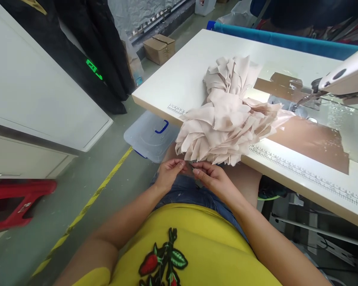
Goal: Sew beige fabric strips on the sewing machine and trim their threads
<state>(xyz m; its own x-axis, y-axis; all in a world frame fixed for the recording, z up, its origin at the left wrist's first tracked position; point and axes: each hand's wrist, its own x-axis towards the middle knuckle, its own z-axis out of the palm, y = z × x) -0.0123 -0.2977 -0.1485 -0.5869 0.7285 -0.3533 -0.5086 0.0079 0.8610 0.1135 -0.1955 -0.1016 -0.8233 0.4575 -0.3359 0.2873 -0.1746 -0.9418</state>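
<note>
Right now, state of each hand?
Left hand: pinched closed; can't tell if holding anything.
Right hand: pinched closed, apparently on a small dark item.

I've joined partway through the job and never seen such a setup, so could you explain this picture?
There is no robot here. This single view comes from a camera on the person's head, looking forward and down at their own bare hands. The left hand has its fingertips drawn together; whether they hold anything is unclear. The right hand pinches a small dark item, too small to identify. Both are above the lap, by the near edge of the pale fabric bundle. That bundle lies on the white table and hangs over its near edge. At the right is what looks like a sewing machine, with a brown sheet nearby on the tabletop.
</note>
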